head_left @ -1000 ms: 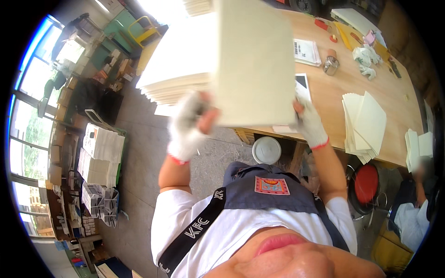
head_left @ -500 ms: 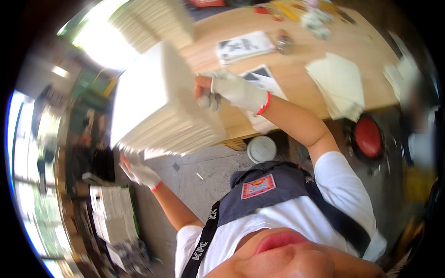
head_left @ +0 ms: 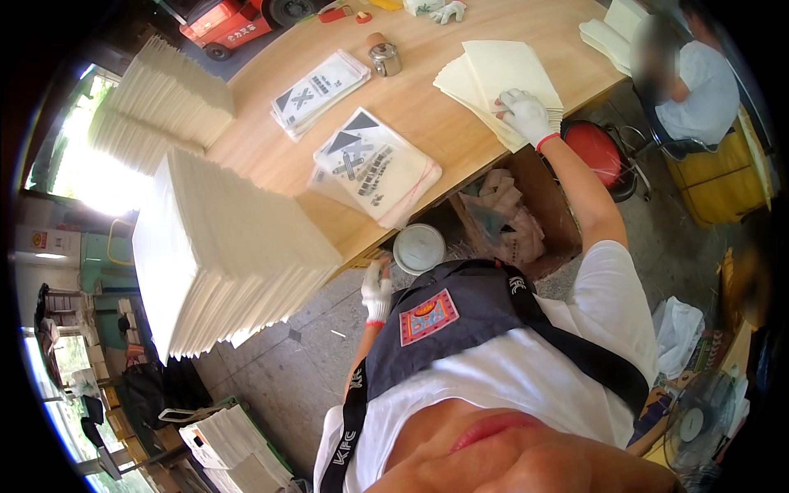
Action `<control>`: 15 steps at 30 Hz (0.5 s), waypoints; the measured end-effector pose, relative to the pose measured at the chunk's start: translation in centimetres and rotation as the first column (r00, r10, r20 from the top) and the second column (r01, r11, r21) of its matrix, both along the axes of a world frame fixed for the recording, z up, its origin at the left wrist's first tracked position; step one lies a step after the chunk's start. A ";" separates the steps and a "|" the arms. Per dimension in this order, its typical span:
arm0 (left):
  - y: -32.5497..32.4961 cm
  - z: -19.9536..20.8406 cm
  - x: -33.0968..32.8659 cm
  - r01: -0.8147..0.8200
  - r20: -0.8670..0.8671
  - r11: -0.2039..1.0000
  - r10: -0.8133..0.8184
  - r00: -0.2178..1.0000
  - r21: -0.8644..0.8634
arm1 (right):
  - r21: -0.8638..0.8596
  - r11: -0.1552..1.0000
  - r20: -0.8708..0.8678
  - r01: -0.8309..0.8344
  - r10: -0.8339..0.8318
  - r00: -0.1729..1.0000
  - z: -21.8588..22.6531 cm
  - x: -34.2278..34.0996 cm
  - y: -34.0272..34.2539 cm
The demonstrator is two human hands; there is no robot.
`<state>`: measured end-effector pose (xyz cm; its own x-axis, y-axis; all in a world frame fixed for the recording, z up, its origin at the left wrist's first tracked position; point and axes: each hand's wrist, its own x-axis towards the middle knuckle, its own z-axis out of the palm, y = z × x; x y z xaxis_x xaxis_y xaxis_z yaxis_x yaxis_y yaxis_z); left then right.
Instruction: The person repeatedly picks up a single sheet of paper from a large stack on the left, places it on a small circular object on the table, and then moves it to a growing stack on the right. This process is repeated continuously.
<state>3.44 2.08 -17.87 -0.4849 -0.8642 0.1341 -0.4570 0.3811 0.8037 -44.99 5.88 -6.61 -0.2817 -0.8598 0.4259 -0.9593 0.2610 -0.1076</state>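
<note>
My right hand point(head_left: 523, 117), in a white glove with bare fingertips and a red cuff, lies on a fanned pile of cream paper sheets point(head_left: 511, 70) near the table's front edge. Its fingers rest on the top sheets and nothing is lifted. My left hand point(head_left: 376, 297), gloved the same way, is low beside the table edge, close to my apron. Its fingers are loosely extended and hold nothing that I can see. A tall stack of cream sheets point(head_left: 238, 246) stands at the table's left end, apart from both hands.
Printed plastic bags point(head_left: 374, 168) and another bag pile point(head_left: 320, 92) lie mid-table, near a metal jar point(head_left: 384, 59). Another paper stack point(head_left: 164, 103) stands behind. Below are a round lidded bucket point(head_left: 419, 249), a scrap box point(head_left: 538, 234) and a red stool point(head_left: 593, 154). A person point(head_left: 699, 82) sits right.
My right hand has left the tall stack and moved right onto the fanned sheets. My left hand has come away from the stack's lower side toward my body. The view has swung right.
</note>
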 end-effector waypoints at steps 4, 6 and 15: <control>-3.1 3.6 -6.8 0.074 0.137 0.966 -0.040 0.990 -0.249 | -0.053 0.995 -0.200 -0.084 0.071 0.977 -2.1 -1.5 -0.8; -5.7 4.2 -10.0 0.164 0.144 0.829 -0.102 0.984 -0.535 | -0.069 0.996 -0.222 -0.059 0.043 0.974 -2.2 -2.2 -0.9; -11.1 1.4 -11.1 0.352 0.580 0.789 0.007 0.815 -0.504 | -0.245 0.964 -0.074 -0.101 0.085 0.994 0.6 7.3 9.4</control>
<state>-7.67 -9.01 -16.48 -0.7612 -0.6026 0.2398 -0.6085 0.7915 0.0575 -37.73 15.32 -6.00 -0.1721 -0.7463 0.6430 -0.9849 0.1433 -0.0973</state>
